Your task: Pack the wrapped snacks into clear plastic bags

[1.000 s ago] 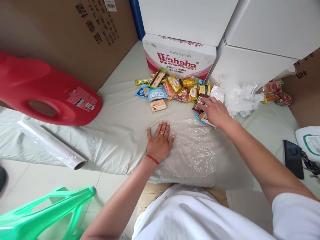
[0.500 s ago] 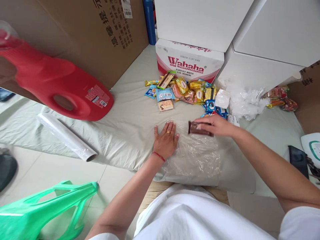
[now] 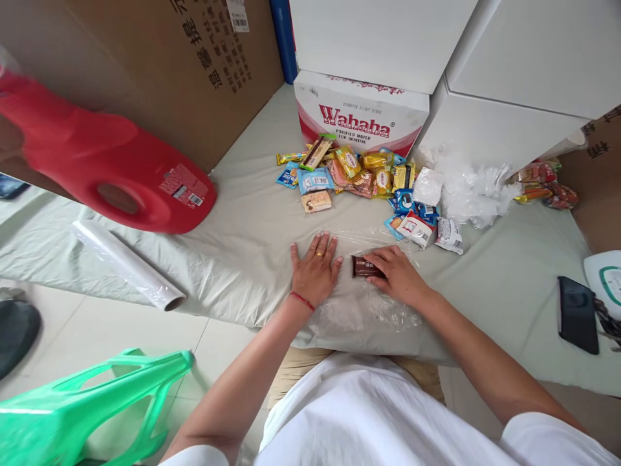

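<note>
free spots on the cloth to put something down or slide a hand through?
Bare cloth between the red jug and the snack pile, and between the right hand and the black phone. Crowded: snacks against the Wahaha box, crumpled plastic beside them, both hands on the clear film.

A pale green sheet (image 3: 242, 239) covers the low surface across the frame's middle. On it lie a red jug (image 3: 97, 168) at left, a film roll (image 3: 129, 265) below it, snack packets (image 3: 354, 171) at upper centre, a clear film sheet (image 3: 369, 304) at centre, and a dark phone (image 3: 576, 314) at right.
</note>
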Demonstrator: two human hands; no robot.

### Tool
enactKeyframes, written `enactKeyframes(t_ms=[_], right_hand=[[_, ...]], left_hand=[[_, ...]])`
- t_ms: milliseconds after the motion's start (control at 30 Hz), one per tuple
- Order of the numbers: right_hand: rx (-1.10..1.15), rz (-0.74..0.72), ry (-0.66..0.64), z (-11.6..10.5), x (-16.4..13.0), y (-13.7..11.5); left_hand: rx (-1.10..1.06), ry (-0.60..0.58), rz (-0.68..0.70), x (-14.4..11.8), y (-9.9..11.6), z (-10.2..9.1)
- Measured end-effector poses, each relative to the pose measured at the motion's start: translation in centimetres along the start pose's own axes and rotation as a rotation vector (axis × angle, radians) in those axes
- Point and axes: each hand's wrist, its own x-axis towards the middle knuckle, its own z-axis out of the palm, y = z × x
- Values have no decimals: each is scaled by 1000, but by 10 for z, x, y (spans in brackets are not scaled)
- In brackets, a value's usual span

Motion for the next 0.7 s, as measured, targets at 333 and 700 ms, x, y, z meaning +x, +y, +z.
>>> enactKeyframes(t_ms=[333,700], right_hand=[[196,12,151,-11,7,-5],[146,-52,72,17,17,-13]], left_hand=[[23,-17,-17,-4,-2,-3],[-13,6,78,-3,-27,-6]])
